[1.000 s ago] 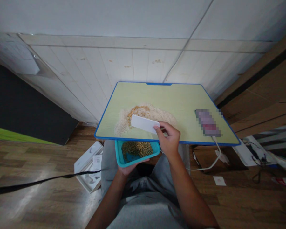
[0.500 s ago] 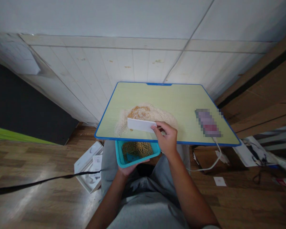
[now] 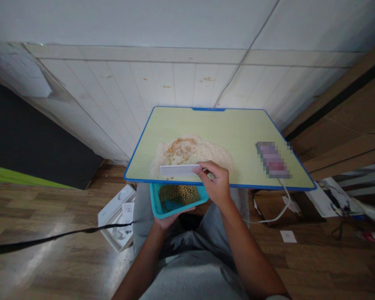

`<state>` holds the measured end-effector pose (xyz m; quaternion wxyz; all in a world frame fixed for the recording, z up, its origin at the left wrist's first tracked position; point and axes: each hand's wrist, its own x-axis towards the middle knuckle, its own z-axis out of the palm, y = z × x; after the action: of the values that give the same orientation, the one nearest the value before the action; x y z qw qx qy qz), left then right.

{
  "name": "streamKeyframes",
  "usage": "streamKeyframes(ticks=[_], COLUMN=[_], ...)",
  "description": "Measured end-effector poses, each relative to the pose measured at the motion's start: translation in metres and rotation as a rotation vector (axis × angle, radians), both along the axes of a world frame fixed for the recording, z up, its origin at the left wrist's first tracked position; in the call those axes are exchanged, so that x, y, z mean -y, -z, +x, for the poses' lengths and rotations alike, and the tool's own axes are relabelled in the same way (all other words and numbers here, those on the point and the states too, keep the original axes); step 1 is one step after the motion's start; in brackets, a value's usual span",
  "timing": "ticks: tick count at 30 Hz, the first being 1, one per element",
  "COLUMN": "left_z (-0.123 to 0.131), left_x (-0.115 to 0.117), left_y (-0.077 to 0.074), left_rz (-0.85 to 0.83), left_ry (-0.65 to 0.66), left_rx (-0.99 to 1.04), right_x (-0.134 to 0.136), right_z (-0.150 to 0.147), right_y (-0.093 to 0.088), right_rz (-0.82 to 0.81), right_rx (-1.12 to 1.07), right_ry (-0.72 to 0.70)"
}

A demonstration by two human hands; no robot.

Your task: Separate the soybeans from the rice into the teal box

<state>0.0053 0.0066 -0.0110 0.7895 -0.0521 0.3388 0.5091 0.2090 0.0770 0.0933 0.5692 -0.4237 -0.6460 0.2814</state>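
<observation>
My right hand (image 3: 217,179) pinches the right end of a flat white card (image 3: 178,170), which stands on its long edge on the table (image 3: 237,125). Behind the card lies a spread heap of white rice (image 3: 212,151), with yellow beans (image 3: 175,146) mixed in on its left side. A few beans sit in front of the card, close to the table's blue front edge. Below that edge my left hand (image 3: 167,221) holds a turquoise plastic basket (image 3: 154,204) from underneath, its fingers mostly hidden. Many yellow beans (image 3: 187,192) lie in the basket.
A phone-like device (image 3: 271,160), blurred out, lies on the table's right with a white cable (image 3: 289,202) hanging down. Cardboard boxes (image 3: 346,121) stand to the right. On the floor at left is an open white box (image 3: 118,216); a black strap (image 3: 65,232) crosses there.
My right hand has drawn the card toward me and slightly left, uncovering more beans and rice behind it. The basket has shifted slightly left in my left hand.
</observation>
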Motion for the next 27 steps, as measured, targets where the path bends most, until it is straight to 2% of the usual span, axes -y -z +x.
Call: streamKeyframes(ticks=[7, 9, 14, 17, 20, 25, 27], left_z=[0.001, 0.001, 0.002, 0.003, 0.003, 0.003, 0.004], left_x=[0.0, 0.0, 0.0, 0.0, 0.0, 0.001, 0.001], left_y=[0.001, 0.0, -0.004, -0.005, -0.004, -0.005, -0.006], left_rz=[-0.007, -0.005, -0.048, -0.068, -0.056, -0.021, -0.024], left_ry=[-0.006, -0.006, -0.019, -0.04, -0.031, 0.0, 0.004], left_rx=[-0.004, 0.004, 0.013, 0.018, 0.025, -0.001, 0.005], right_x=[0.005, 0.006, 0.008, 0.01, 0.015, 0.024, 0.026], right_z=[-0.001, 0.002, 0.014, 0.019, 0.018, 0.008, 0.005], right_y=[0.001, 0.001, 0.004, 0.006, 0.006, 0.004, 0.004], right_rz=[-0.015, -0.022, -0.028, -0.034, -0.043, -0.081, -0.086], right_rx=[-0.049, -0.069, -0.186, -0.222, -0.205, -0.082, -0.021], right_ry=[-0.041, 0.034, 0.36, 0.438, 0.404, 0.215, 0.18])
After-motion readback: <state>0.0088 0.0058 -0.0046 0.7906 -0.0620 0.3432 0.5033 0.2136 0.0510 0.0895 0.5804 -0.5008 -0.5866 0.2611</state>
